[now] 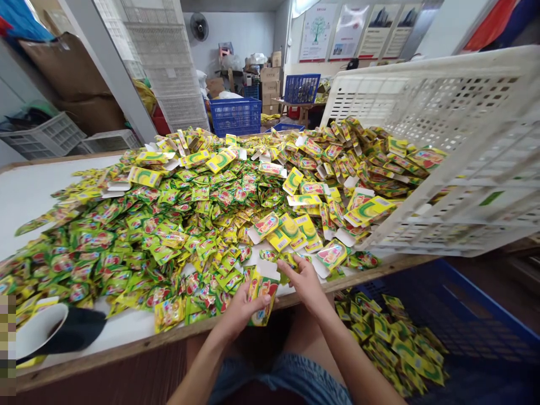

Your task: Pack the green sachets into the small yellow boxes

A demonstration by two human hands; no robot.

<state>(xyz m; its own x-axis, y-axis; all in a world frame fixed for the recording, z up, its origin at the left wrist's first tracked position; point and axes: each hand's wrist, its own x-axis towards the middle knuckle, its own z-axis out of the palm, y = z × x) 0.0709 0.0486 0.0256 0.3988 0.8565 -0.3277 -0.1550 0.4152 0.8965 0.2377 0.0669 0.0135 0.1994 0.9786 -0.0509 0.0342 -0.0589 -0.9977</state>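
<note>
My left hand (240, 310) grips a small yellow-green carton (262, 295) with its top flap open, held upright at the table's front edge. My right hand (304, 281) reaches forward beside the carton, fingers pinched on a small green sachet (283, 260) from the heap. A big heap of green and yellow sachets (169, 236) covers the white table (25, 197), with flat unfolded cartons (291, 228) lying on top of it.
A white plastic crate (455, 146) lies tipped on its side at the right, spilling cartons. A blue crate (464, 315) below the table at right holds filled cartons. A black and white cap (54, 332) sits at the front left. Stacked crates and boxes stand behind.
</note>
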